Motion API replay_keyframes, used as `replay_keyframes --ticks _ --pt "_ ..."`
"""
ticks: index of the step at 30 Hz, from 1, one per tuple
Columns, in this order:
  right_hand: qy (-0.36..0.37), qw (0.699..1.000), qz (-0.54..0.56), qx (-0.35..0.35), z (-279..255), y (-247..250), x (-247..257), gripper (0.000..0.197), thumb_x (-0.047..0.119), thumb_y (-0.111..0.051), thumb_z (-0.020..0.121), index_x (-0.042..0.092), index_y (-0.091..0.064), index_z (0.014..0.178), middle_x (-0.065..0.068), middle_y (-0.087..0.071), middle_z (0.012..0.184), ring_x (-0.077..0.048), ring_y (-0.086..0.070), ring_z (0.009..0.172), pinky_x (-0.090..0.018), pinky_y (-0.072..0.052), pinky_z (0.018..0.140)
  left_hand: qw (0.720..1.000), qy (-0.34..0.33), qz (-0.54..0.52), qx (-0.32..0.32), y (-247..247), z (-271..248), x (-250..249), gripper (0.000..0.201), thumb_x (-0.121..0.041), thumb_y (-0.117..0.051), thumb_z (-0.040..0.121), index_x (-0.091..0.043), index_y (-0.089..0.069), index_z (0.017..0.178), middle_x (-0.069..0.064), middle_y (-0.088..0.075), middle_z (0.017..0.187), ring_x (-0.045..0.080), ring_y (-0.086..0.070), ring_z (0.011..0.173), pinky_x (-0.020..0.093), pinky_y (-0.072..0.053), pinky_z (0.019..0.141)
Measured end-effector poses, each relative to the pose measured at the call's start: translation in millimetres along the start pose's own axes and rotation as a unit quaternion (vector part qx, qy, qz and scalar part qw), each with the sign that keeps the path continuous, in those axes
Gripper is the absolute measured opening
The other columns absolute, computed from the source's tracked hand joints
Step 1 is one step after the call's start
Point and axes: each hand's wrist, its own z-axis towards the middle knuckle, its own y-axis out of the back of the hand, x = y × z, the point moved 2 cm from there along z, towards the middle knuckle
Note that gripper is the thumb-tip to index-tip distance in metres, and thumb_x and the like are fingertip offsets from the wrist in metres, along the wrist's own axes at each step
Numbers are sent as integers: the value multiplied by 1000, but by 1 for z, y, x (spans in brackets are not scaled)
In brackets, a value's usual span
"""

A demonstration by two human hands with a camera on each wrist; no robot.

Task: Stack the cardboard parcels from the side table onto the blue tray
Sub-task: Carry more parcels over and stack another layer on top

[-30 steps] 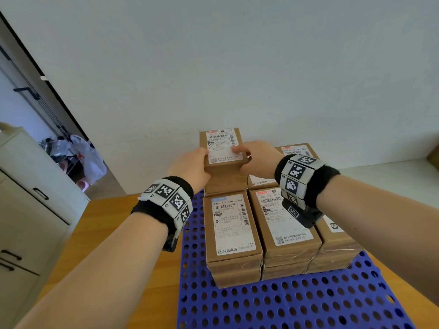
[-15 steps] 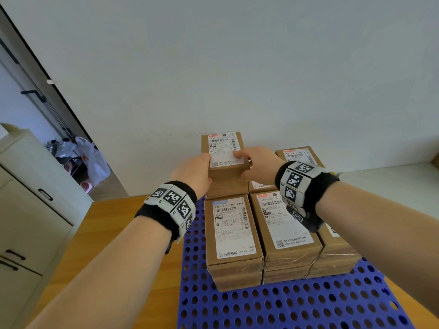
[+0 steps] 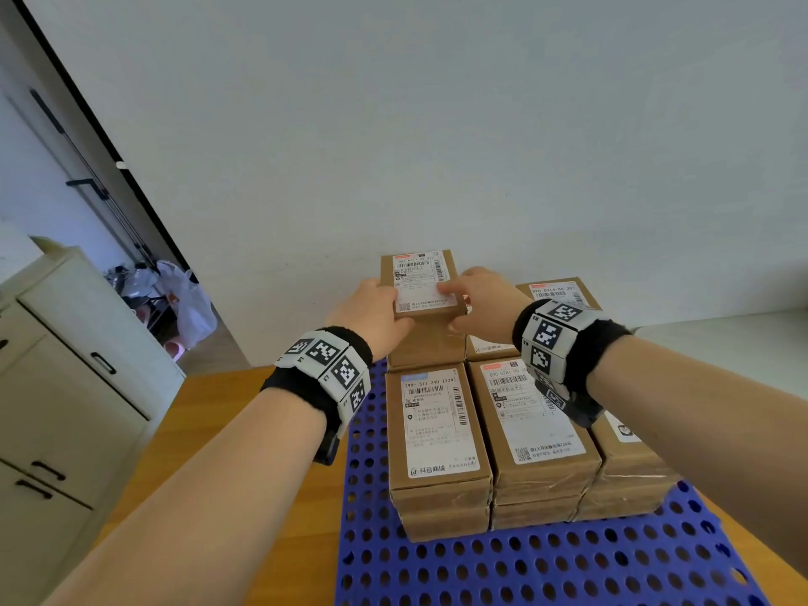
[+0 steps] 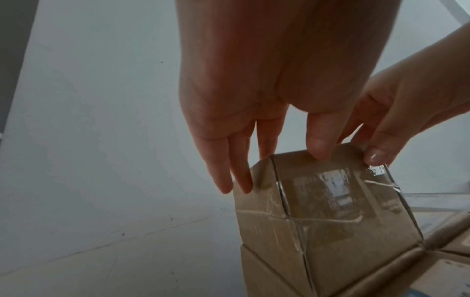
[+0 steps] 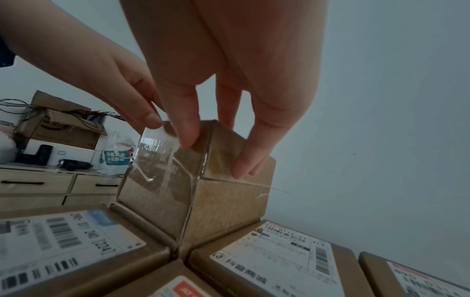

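A blue perforated tray (image 3: 524, 570) carries a stack of taped cardboard parcels with white labels, such as the front-left one (image 3: 437, 422). The top parcel (image 3: 419, 277) (image 4: 330, 201) (image 5: 193, 191) sits on the back-left pile, one layer above its neighbours. My left hand (image 3: 371, 308) (image 4: 277, 168) pinches its near-left corner, fingers down the left side and thumb on the near top edge. My right hand (image 3: 481, 299) (image 5: 216, 156) pinches the near-right corner the same way, with its thumb over the label.
The tray lies on a wooden table (image 3: 196, 430) against a white wall. A beige cabinet (image 3: 65, 387) stands at the left, and a plastic bag (image 3: 183, 304) lies in the doorway behind it. A pale surface (image 3: 721, 343) runs at the right.
Both hands stay on the top parcel at the back-left pile. The right thumb has slid further onto the label. The view has tilted up slightly.
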Motion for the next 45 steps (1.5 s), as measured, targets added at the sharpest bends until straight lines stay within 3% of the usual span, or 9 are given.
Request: replay_keyframes --ticks 10,15,29,39,45 --pt "9 1000 4 -17 -3 0 0 55 16 -60 85 19 -43 137 -7 -42 135 -20 -46 119 -26 -38 96 1000 -3 23 -13 1 -3 -2 42 -37 -52 92 -13 -49 126 6 -46 130 21 -54 105 34 -49 87" --pt "8 1000 8 -19 -4 1 1 55 15 -60 85 18 -43 137 -6 -42 135 -21 -47 119 -26 -39 96 1000 -3 27 -15 4 -7 -4 47 -37 -51 93 -11 -46 133 8 -43 137 22 -52 114 35 -47 95" --pt "-14 998 5 -53 -30 10 3 53 19 -57 86 23 -43 137 -3 -42 140 -20 -45 125 -31 -40 101 998 -53 28 -35 16 -24 -20 47 -35 -48 95 -13 -44 136 7 -43 140 24 -47 123 36 -43 99" --pt "-100 990 4 -100 -87 44 -36 50 22 -54 89 24 -41 138 -2 -44 140 -21 -48 124 -34 -42 102 991 -129 33 -18 19 -22 -92 45 -35 -47 95 -15 -46 136 6 -44 140 24 -45 126 39 -42 101" --pt "-140 981 17 -131 -139 72 -81 44 24 -54 90 24 -46 134 0 -54 132 -19 -55 114 -29 -44 90 987 -160 31 -14 20 -35 -164 39 -34 -45 96 -14 -52 129 8 -49 134 26 -51 119 40 -46 95"
